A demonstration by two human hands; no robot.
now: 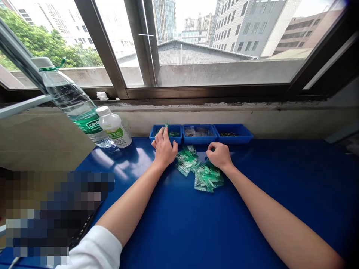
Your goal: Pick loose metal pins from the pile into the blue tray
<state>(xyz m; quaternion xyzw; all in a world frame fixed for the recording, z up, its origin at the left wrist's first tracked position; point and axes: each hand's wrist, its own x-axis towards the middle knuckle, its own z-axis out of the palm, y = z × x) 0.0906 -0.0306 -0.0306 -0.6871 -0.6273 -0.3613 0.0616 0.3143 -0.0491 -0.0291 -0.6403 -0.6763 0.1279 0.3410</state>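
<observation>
My left hand (165, 150) reaches over the front of the left blue bin (152, 135). A small green packet (166, 125) sticks up at its fingertips, pinched between them as far as I can see. My right hand (220, 154) is curled closed just in front of the middle and right bins; anything inside its fingers is hidden. Between my hands lies a pile of clear bags with green pieces (209, 177), spreading back towards the left bin. My right hand is beside the pile's right edge.
Dark transparent pieces fill the middle blue bin (198, 141), and thin brass-coloured pieces lie in the right blue bin (238, 140). A large water bottle (73, 100) and a small white bottle (114, 125) stand at the back left of the blue table (179, 224). Behind runs a window ledge.
</observation>
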